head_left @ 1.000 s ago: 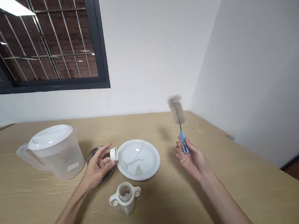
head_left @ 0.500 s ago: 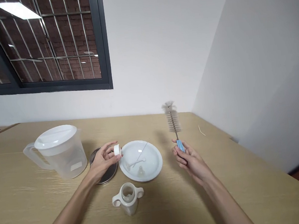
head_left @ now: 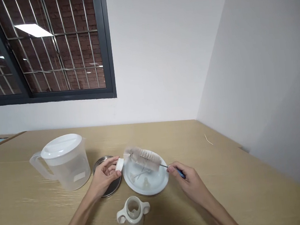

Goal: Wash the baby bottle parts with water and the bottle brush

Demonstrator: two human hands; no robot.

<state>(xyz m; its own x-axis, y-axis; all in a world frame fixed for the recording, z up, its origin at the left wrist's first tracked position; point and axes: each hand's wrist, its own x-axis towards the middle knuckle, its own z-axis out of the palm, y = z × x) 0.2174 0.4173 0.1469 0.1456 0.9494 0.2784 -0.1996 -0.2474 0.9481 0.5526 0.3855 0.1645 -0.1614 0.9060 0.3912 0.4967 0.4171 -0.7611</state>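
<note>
My left hand [head_left: 105, 176] pinches a small white bottle ring [head_left: 119, 164] over the left rim of a white plate [head_left: 158, 189]. In my right hand [head_left: 186, 178] is a bottle brush [head_left: 144, 159] with a blue handle, its bristles blurred and pointing left across the plate toward the ring. The brush tip is close to the ring; whether they touch I cannot tell. On the plate lie a thin white stick-like piece and a clear nipple-shaped piece [head_left: 146, 183]. Nearer to me a two-handled baby bottle [head_left: 134, 214] stands upright without a top.
A lidded translucent pitcher [head_left: 67, 167] stands at the left. A round dark metal tray [head_left: 110, 192] lies partly under my left hand. One thin pale strip [head_left: 208, 139] rests on the table at the right. Behind are a wall and a barred window.
My right hand has swung the brush from upright at the right to nearly level over the plate. My left hand still holds the ring, now tilted. The view has shifted slightly.
</note>
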